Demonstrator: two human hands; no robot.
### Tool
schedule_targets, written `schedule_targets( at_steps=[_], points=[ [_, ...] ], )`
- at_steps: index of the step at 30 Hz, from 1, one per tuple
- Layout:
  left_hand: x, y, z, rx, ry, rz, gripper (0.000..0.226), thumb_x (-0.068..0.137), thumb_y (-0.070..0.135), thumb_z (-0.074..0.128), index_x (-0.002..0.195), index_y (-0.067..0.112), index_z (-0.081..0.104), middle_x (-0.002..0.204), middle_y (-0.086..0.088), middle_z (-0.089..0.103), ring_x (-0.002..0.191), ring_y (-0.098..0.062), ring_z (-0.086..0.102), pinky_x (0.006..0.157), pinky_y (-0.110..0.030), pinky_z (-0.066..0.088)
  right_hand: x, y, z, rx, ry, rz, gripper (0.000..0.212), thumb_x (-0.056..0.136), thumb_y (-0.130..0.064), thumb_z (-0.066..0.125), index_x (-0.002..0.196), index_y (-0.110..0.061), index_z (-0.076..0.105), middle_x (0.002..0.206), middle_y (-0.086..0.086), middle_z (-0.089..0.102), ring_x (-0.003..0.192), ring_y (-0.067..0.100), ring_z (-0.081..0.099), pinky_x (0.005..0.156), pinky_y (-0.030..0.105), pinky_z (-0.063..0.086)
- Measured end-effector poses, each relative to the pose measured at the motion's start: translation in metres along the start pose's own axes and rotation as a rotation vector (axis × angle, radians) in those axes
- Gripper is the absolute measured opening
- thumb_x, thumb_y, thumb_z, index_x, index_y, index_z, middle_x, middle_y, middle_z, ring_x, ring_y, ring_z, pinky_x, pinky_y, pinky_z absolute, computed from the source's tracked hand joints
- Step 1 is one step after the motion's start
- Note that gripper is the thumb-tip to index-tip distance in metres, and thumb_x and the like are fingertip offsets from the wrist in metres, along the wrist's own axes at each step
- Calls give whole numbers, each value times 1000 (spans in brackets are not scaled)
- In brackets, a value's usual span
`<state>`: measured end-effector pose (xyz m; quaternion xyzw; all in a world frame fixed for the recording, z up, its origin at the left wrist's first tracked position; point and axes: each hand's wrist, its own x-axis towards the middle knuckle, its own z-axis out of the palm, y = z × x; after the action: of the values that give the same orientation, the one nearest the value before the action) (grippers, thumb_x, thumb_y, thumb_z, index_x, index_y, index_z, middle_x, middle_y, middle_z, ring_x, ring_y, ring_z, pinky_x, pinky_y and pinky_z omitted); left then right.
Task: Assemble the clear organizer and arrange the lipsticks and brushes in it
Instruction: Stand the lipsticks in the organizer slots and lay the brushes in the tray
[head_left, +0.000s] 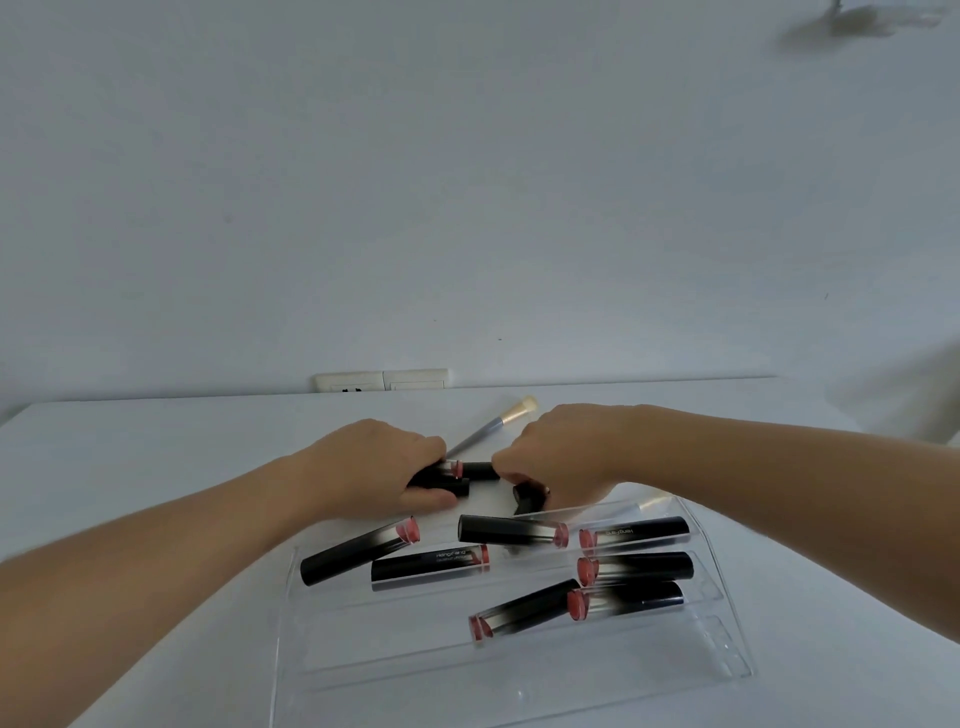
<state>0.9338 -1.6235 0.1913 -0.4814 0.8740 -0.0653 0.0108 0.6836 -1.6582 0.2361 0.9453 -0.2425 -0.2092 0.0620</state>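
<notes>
A clear organizer (519, 670) lies on the white worktop (156, 441) in the lower middle of the frame. It has long steps, like little stairs, so each row can keep a lipstick from rolling away.

Several lipsticks already lie on it. One lipstick (636, 532) rests along the top step at the right. Two more, a second lipstick (636, 566) and a third lipstick (626, 600), lie just below it, each on its side. Others sit crooked in the middle and left, so they probably need straightening.

The left hand (379, 467), in the middle of the frame, has its fingers curled around a couple of black lipsticks (441, 480) just behind the organizer. It looks like it is gathering them up to bring over.

The right hand (561, 457) is beside it, with fingers bent down onto another dark lipstick (530, 496) at the back edge of the organizer. I think it pinches it, but the tips are partly hidden.

A brush (493, 428) with a pale tip lies on the worktop behind both hands, not yet put away. A second brush seems to lie at the back right of the organizer, but it is hard to see.
</notes>
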Motion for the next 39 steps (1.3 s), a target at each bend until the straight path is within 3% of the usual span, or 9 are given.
schedule_targets(
  at_steps=[3,6,10,14,18,21,28,34,39],
  points=[
    [6,4,-7,47,-28,-11,34,95,62,43,88,29,40,68,11,49,64,-19,51,61,-33,39,4,-2,2,-62,-32,38,2,93,-26,48,95,-26,46,83,-3,57,70,16,54,57,29,39],
    [15,7,-16,91,-70,-13,23,92,49,48,80,30,40,66,9,49,61,-17,51,54,-30,35,5,-3,1,-37,-25,81,16,89,-20,46,99,-28,55,81,-4,56,69,12,51,56,29,36],
    [21,9,-21,-48,-123,-83,24,89,46,50,71,33,43,67,8,56,63,-11,54,55,-31,42,-9,7,-9,264,-21,158,17,89,-14,45,86,-29,53,75,-6,55,64,11,50,56,27,34],
    [26,11,-26,-290,-24,-173,33,91,59,47,76,30,52,68,8,60,60,-10,56,55,-29,40,-42,30,-9,386,-100,190,12,98,-35,52,87,-32,54,74,-10,56,63,9,50,60,26,37],
    [49,21,-28,-255,40,-156,29,98,52,49,76,32,48,84,10,53,73,-14,56,61,-32,40,-68,43,-1,370,-200,230,14,94,-44,57,89,-31,55,75,-10,57,65,10,51,60,27,38],
    [66,28,-22,-150,-8,-178,21,99,47,46,89,29,51,93,7,52,80,-21,58,63,-34,37,-76,45,8,313,-232,241,4,94,-28,53,90,-29,56,76,-8,59,65,11,50,60,28,38],
    [79,27,-14,-111,-55,-236,16,96,40,51,91,25,48,86,5,56,72,-15,54,57,-32,35,-78,37,21,184,-181,174,37,84,7,40,96,-25,55,90,0,58,70,15,47,57,30,35],
    [81,21,-23,-306,-176,-337,26,93,42,65,92,23,47,91,-2,59,73,-16,53,58,-32,37,-78,38,23,163,-146,227,31,83,6,47,93,-22,56,88,2,63,69,17,51,56,30,37],
    [87,24,-34,-516,-350,-496,32,89,31,74,104,10,55,81,-7,63,58,-18,59,46,-23,47,-77,38,22,152,-155,271,29,85,4,51,90,-24,54,85,0,61,64,14,47,56,31,37]
  ],
)
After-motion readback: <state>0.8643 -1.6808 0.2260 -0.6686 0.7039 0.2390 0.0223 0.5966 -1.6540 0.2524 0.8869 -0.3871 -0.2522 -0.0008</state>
